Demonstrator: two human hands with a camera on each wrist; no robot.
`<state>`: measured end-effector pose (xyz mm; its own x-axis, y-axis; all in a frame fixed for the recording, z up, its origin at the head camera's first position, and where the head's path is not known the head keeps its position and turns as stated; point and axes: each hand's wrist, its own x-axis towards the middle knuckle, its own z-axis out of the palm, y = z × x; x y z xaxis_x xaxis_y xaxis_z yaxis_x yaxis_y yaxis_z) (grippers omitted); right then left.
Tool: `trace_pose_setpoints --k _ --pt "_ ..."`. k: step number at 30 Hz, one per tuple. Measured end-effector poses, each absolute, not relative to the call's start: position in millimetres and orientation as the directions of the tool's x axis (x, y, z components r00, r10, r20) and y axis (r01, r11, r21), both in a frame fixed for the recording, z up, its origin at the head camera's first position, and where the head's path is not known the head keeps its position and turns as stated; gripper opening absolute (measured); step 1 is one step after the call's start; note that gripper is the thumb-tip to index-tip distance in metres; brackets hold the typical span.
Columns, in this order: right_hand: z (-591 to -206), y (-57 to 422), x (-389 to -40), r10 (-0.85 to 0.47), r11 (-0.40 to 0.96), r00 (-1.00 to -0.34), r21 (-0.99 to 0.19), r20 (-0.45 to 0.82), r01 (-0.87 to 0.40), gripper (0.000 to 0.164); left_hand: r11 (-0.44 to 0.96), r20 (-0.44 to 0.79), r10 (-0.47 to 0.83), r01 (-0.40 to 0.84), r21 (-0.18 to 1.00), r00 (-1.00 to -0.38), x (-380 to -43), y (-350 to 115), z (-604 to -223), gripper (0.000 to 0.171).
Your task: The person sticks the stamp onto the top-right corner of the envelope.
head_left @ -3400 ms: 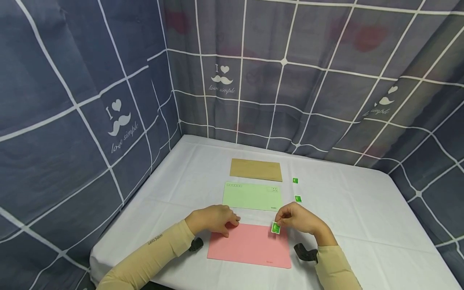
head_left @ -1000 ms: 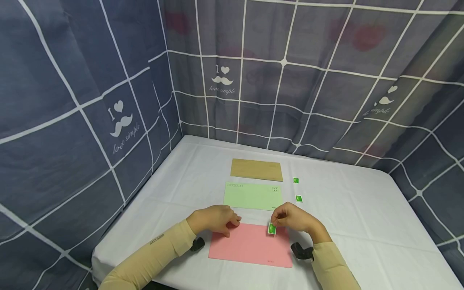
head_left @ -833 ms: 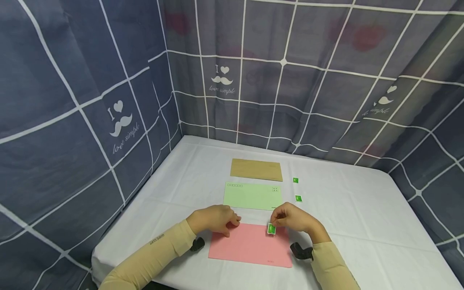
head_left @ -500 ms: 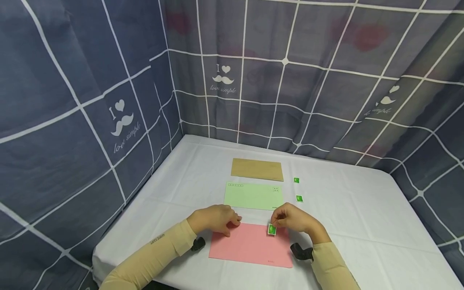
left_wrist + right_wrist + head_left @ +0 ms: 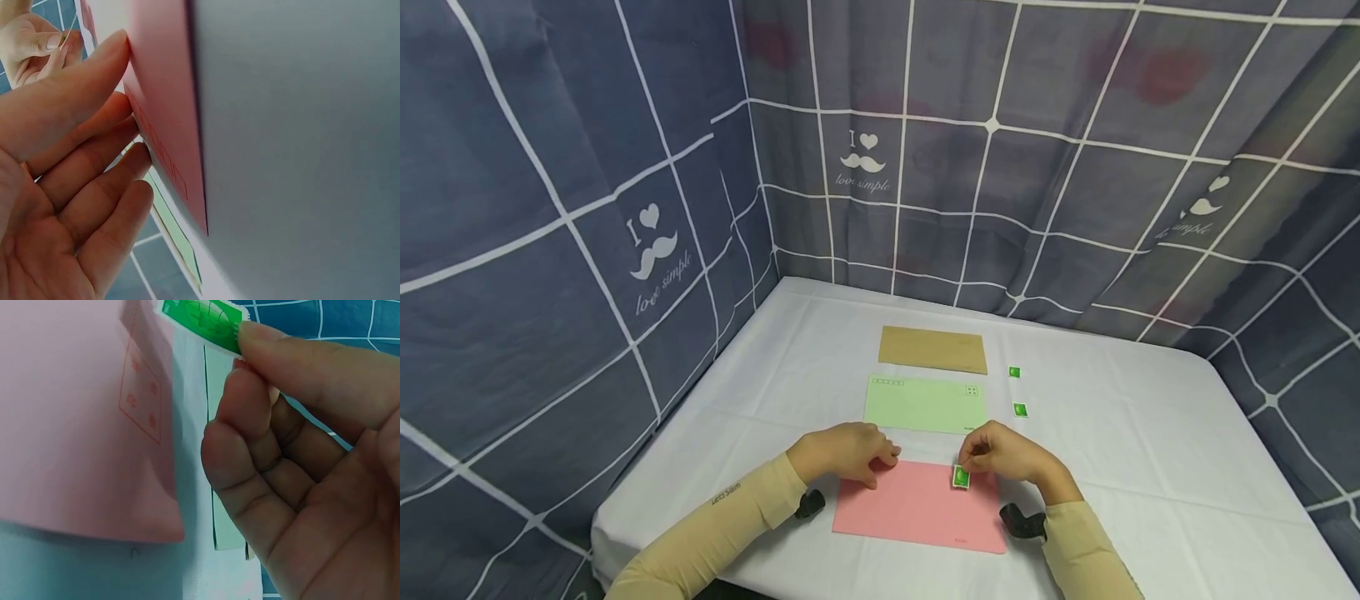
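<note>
My right hand (image 5: 1006, 454) pinches a green postage stamp with a white border (image 5: 961, 477) between thumb and index finger. It holds the stamp over the upper right part of a pink envelope (image 5: 917, 517). In the right wrist view the stamp (image 5: 206, 317) stands tilted above the envelope, close to a printed red box (image 5: 140, 397). My left hand (image 5: 844, 452) rests at the envelope's upper left edge. In the left wrist view the thumb of the left hand (image 5: 75, 144) touches the pink envelope (image 5: 165, 112), and the fingers extend loosely past its edge.
Behind the pink envelope lie a light green envelope (image 5: 923, 405) and a brown envelope (image 5: 932, 349). Two more green stamps, a near one (image 5: 1020, 410) and a far one (image 5: 1014, 372), lie to their right on the white tablecloth (image 5: 1150, 450). Dark checked curtains (image 5: 940, 183) surround the table.
Over the last few seconds the right hand has shifted slightly left and lowered the stamp a little toward the pink envelope. The left hand stays in place.
</note>
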<state>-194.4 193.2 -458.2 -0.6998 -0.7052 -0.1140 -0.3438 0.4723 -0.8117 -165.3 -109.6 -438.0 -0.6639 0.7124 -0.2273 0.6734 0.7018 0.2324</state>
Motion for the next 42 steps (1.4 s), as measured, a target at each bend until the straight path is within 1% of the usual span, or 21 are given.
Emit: trace_pose_setpoints --k 9,17,26,33,42 --pt "-458.4 192.9 -194.1 -0.702 0.454 -0.703 -0.830 -0.111 -0.323 0.005 0.717 -0.240 0.697 0.657 0.233 -0.675 -165.2 -109.8 -434.3 0.045" --pt "-462.2 191.4 -192.8 -0.688 0.459 -0.715 -0.837 -0.122 -0.299 0.004 0.706 -0.234 0.708 0.671 0.225 -0.666 -164.7 -110.8 -436.8 0.045" --pt "-463.8 193.4 -193.6 -0.684 0.498 -0.717 -0.804 -0.134 -0.325 0.008 0.706 -0.236 0.708 0.675 0.215 -0.665 -164.0 -108.8 -435.9 0.046" --pt "-461.1 193.2 -194.3 -0.693 0.478 -0.710 -0.816 -0.122 -0.326 0.006 0.703 -0.237 0.711 0.681 0.208 -0.662 -163.9 -108.1 -436.5 0.046" --pt "-463.7 192.4 -194.8 -0.689 0.478 -0.714 -0.819 -0.125 -0.318 0.006 0.720 -0.250 0.694 0.658 0.222 -0.675 -164.5 -108.2 -435.7 0.047"
